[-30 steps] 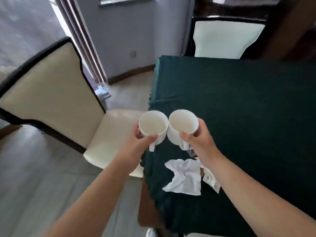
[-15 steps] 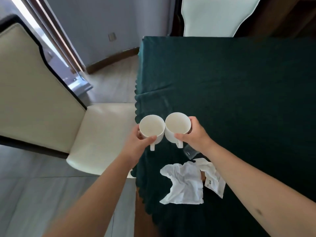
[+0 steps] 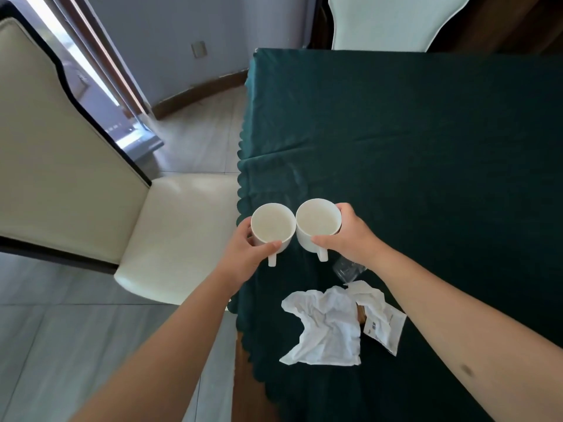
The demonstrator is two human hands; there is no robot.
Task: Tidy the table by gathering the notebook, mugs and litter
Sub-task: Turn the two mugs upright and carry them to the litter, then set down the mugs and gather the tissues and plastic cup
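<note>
White mugs sit rim to rim near the green tablecloth's (image 3: 426,141) left edge: left hand (image 3: 243,254) grips the left mug (image 3: 272,224), right hand (image 3: 353,236) the right mug (image 3: 317,222). Crumpled paper litter (image 3: 327,327) lies just nearer.

A table under a dark green cloth (image 3: 411,141) with a scalloped hem fills the right side. A cream chair (image 3: 76,178) with dark trim stands at its left edge, another (image 3: 387,22) at the far edge. Pale grey floor tiles (image 3: 61,345) meet a grey wall (image 3: 189,32) (brown skirting below). Daylight enters at upper left.
</note>
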